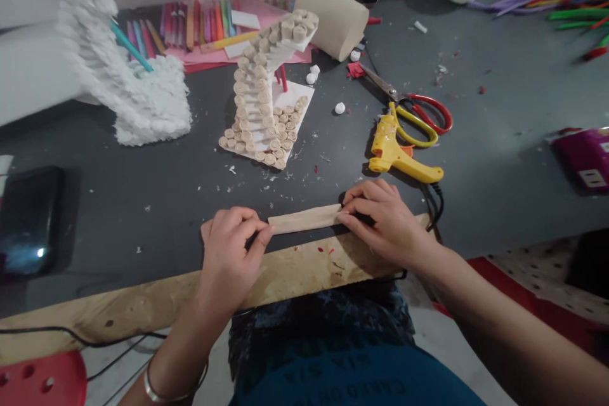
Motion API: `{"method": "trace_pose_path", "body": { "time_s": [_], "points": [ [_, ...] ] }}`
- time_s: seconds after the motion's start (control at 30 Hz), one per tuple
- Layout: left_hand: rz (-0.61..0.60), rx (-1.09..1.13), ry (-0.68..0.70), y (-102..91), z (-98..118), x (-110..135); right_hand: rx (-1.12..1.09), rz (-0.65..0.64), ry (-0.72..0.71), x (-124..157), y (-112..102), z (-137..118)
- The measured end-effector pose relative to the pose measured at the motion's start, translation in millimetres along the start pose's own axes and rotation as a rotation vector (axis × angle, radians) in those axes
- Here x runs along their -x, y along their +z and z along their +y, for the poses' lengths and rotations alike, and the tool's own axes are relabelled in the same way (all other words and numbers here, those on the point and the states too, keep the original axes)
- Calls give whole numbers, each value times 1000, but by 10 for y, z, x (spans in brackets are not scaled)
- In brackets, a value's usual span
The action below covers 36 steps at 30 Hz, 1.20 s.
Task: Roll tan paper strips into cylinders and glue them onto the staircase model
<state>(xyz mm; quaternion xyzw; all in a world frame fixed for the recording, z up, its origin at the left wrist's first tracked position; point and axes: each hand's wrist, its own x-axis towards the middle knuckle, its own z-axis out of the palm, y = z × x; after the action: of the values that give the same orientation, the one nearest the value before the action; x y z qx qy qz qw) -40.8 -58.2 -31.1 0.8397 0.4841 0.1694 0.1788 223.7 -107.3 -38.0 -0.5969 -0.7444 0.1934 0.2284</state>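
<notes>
The fingertips (259,231) of the left hand (231,260) pinched the near end of a beige paper strip (304,219), thumb and fingers closed on it. The right fingertips (354,206) gripped the strip's right end in the same way, so it lay stretched flat between the two hands. The right hand (385,222) was just beside a yellow glue gun (397,155), with red-handled scissors (428,113) lying farther right. The strip hung over the near part of a dark grey table (143,216), just beyond a wooden board (304,273) along its near edge. A metal bangle (171,390) circled the left wrist. Farther off, straight ahead, stood a spiral staircase model (261,92) of rolled paper coils on a white card base. A beige paper roll (333,16) lay beyond it, a fluffy white model (128,76) stood to the left, and coloured paper strips (204,28) lay at the far edge.
</notes>
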Motion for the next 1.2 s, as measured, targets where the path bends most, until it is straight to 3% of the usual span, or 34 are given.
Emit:
{"method": "trace_pose_path", "body": {
  "time_s": [0.57, 1.2],
  "points": [
    [10, 9, -34, 10, 5, 24, 58, 84, 40, -15, 103, 24],
    [-30, -87, -42, 15, 34, -46, 59, 95, 87, -22, 105, -38]
  ]
}}
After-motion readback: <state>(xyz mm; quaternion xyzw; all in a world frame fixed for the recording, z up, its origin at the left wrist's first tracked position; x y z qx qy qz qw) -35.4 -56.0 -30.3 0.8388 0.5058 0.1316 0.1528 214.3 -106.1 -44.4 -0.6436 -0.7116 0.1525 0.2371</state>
